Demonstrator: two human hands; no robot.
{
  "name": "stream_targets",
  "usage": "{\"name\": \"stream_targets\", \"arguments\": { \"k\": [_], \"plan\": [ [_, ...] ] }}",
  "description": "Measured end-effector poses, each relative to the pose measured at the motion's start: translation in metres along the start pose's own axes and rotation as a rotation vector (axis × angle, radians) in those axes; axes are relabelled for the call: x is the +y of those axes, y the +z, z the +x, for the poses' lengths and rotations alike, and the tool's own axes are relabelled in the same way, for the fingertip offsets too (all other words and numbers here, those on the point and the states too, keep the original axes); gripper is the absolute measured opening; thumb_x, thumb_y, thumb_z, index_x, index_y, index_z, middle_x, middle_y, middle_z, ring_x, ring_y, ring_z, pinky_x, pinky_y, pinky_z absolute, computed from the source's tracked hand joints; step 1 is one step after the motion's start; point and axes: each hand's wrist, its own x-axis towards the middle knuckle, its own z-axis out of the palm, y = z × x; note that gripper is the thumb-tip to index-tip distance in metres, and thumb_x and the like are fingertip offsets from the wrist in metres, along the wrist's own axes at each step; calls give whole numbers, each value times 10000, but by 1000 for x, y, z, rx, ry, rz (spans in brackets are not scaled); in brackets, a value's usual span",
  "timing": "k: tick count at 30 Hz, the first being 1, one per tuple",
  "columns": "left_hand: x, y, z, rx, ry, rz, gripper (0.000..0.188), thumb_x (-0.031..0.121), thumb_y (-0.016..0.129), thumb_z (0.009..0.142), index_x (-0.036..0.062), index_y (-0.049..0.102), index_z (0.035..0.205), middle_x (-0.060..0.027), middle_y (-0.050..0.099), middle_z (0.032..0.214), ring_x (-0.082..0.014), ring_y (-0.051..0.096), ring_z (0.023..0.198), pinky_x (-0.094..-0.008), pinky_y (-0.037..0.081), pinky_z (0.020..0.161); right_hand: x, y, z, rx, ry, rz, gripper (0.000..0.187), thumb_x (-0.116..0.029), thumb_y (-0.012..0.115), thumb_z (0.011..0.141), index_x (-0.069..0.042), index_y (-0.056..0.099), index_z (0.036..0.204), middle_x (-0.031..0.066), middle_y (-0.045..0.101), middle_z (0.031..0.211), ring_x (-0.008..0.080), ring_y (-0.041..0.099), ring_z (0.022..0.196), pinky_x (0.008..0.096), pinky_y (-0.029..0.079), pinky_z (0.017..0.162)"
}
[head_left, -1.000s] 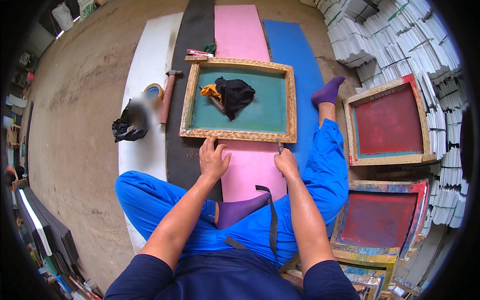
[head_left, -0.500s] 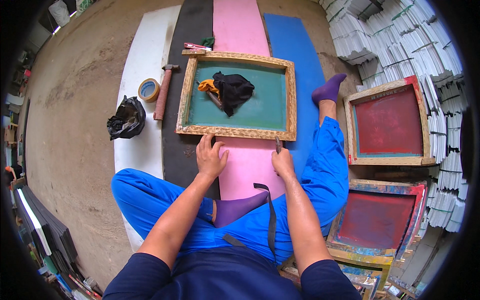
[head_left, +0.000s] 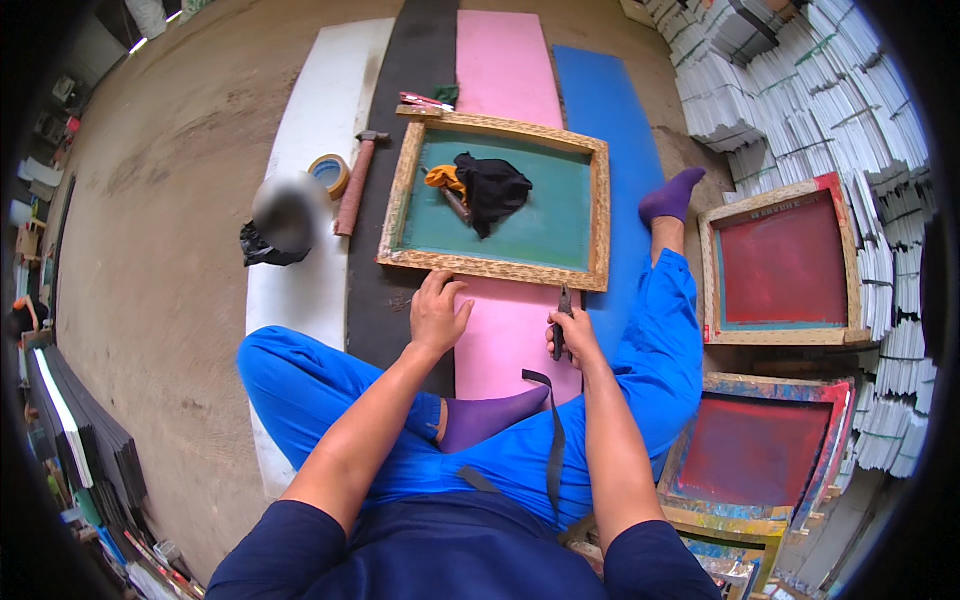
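A wooden screen-printing frame [head_left: 490, 272] with green mesh lies in front of me. My left hand [head_left: 436, 318] has its fingers apart, with fingertips at the frame's near edge. My right hand [head_left: 577, 336] is closed round dark-handled pliers [head_left: 562, 318]; their jaws point at the near edge, close to its right corner. I cannot tell whether the jaws touch the wood. On the mesh rest a black cloth [head_left: 490, 195], an orange cloth [head_left: 443, 178] and a dark tool partly hidden under them.
A hammer [head_left: 358, 190] and a tape roll [head_left: 329, 175] lie left of the frame, beside a black plastic bag [head_left: 272, 250], partly blurred. Red-mesh frames [head_left: 780, 262] stand at my right, before stacked white sheets [head_left: 830, 90]. My legs flank the pink mat [head_left: 500, 330].
The whole scene sits slightly further right and lower in the view. My right hand has turned, so the pliers' handles now show. My left hand stays at the frame's near edge.
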Motion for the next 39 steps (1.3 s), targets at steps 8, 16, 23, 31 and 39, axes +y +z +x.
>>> {"name": "stream_targets", "arguments": {
  "k": [8, 16, 23, 31, 39],
  "plan": [
    [5, -22, -5, 31, 44, -285, 188, 230, 706, 919, 81, 717, 1034, -104, 718, 981, -314, 676, 970, -443, 514, 852, -13, 98, -30, -352, -21, -224, 213, -229, 629, 986, -19, 608, 955, 85, 643, 663, 165, 618, 482, 315, 500, 425],
    [-25, -45, -22, 51, -238, -336, 148, 184, 662, 956, 37, 653, 950, -165, 672, 879, -360, 670, 804, -438, 515, 697, -3, 151, -21, -572, 84, -280, 287, -229, 636, 981, 15, 600, 1128, 143, 702, 889, 199, 702, 703, 350, 575, 571],
    [-55, -49, -29, 76, -555, -102, 244, 313, 696, 932, 73, 696, 891, -140, 720, 845, -355, 706, 804, -460, 540, 718, 12, 158, -9, -511, 134, -215, 380, -194, 596, 1008, -21, 532, 1340, 134, 681, 1044, 229, 705, 880, 382, 605, 713],
    [-35, -41, -21, -20, -400, 107, 224, 310, 776, 844, 98, 719, 888, -92, 716, 1006, -315, 681, 985, -450, 537, 814, 16, 83, 7, -164, -62, -394, 217, -171, 617, 972, -30, 582, 1134, 59, 625, 817, 171, 638, 672, 356, 546, 553],
    [8, -10, -6, 14, 48, 132, 319, 257, 790, 801, 117, 703, 1075, -140, 554, 1331, -362, 473, 1305, -481, 407, 1045, -14, -9, 4, 173, -41, -491, 194, -157, 633, 916, 17, 586, 987, 92, 621, 740, 195, 633, 600, 383, 507, 479]
  ]
}}
